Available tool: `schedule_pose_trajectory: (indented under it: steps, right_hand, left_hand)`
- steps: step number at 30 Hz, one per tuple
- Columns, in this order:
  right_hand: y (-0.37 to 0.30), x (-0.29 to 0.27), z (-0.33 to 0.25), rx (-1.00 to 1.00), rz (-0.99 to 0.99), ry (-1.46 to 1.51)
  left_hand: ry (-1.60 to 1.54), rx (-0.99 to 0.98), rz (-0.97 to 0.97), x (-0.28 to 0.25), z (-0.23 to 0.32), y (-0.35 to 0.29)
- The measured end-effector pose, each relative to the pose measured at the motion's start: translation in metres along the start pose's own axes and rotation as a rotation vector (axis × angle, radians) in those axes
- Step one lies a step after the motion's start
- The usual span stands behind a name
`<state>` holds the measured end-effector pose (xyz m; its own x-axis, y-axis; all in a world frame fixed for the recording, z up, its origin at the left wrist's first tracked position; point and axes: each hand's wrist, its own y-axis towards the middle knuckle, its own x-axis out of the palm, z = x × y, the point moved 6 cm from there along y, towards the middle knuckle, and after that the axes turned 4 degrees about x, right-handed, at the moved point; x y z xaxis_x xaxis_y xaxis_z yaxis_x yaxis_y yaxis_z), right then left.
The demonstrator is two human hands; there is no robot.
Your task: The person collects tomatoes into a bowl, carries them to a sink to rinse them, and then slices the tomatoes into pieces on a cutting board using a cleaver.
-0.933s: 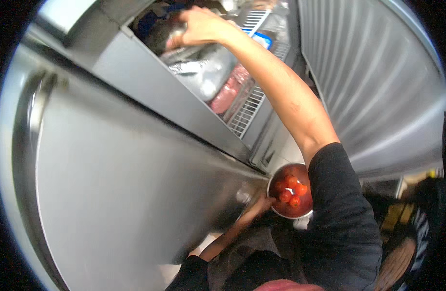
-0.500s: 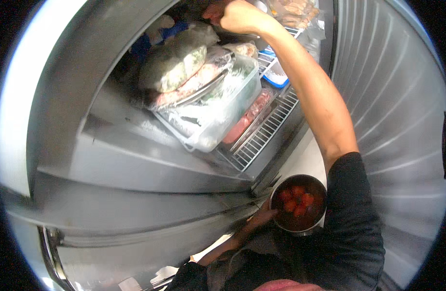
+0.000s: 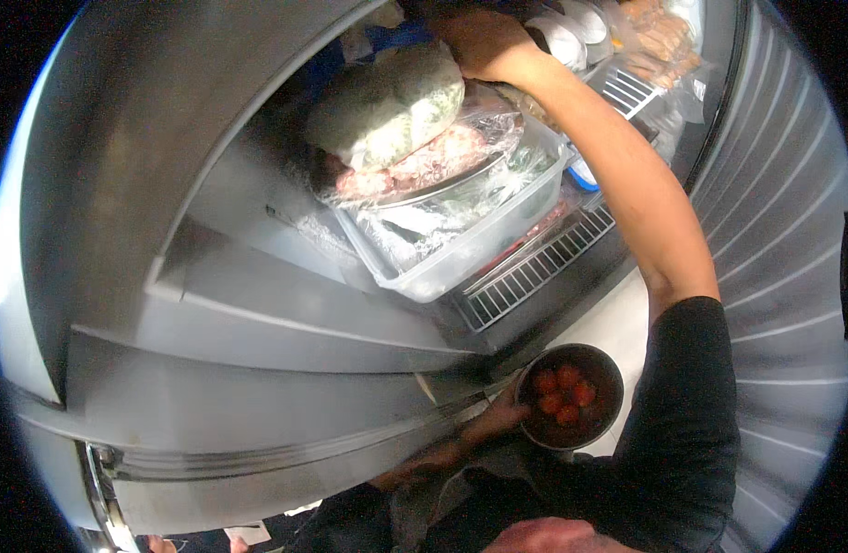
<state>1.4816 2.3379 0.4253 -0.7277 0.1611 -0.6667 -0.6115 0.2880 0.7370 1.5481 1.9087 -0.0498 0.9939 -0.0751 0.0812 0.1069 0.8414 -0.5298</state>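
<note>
- The clear plastic tub [image 3: 470, 235] sits on the wire shelf [image 3: 543, 267] of an open steel refrigerator and serves as the landmark here.
- Inside the tub: a metal tray [image 3: 424, 189] under plastic film, bearing pinkish raw meat.
- On top of the tray rests a wrapped bag of pale green food [image 3: 387, 106].
- The right hand [image 3: 484, 41] reaches above the tub's far end, fingers curled on something at the upper shelf; what it grips cannot be told.
- Below the tub, in front of the shelf, the left hand [image 3: 497, 419] grips the rim of a small steel bowl [image 3: 571, 396].
- The bowl holds red cherry tomatoes [image 3: 564, 394].
- Beyond the tub, to its right, lie white lidded containers [image 3: 571, 28].
</note>
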Motion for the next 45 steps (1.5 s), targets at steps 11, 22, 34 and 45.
schedule_pose_trajectory:
  steps: [11, 22, 34, 45]
  right_hand:
    - [-0.094, -0.163, -0.117, 0.338, 0.427, 0.132]
    - [-0.167, -0.160, -0.339, 0.161, 0.983, 0.321]
    - [-0.482, -0.350, -0.386, 1.009, 1.473, -0.787]
    - [-0.427, -0.294, -0.442, 0.784, 1.398, -0.995]
  left_hand:
    - [0.028, -0.050, 0.013, -0.004, -0.001, -0.041]
    - [0.021, -0.158, -0.169, -0.015, -0.093, -0.010]
    - [0.019, -0.193, -0.268, -0.070, -0.199, -0.074]
    - [0.108, -0.303, -0.322, -0.105, -0.264, -0.146]
